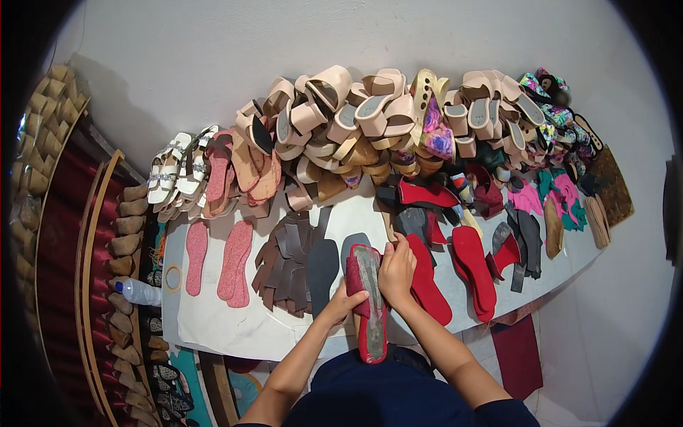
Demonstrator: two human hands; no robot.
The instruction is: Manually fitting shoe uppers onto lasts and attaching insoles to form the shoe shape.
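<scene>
My left hand (344,304) is wrapped round a red slipper (371,329), held in front of my body with its grey, rough underside up and its red edge showing all round. Fingers bent, my right hand (397,272) is closed beside the slipper's upper end. A thin tan stick-like piece shows just above the right fingers, but what they grip is too small to name. Dark grey soles (324,267) lie on the table just left of the slipper. To the right of my hands are red soles (430,285) and a further stack of red soles (472,274).
A white table (213,331) carries pink speckled soles (235,263), brown strips (284,260) and red and black scraps. Beige heeled sandals (377,107) are piled along the wall. At left stand a plastic bottle (139,292), a tape roll (173,277) and racks of wooden shoe lasts (126,245).
</scene>
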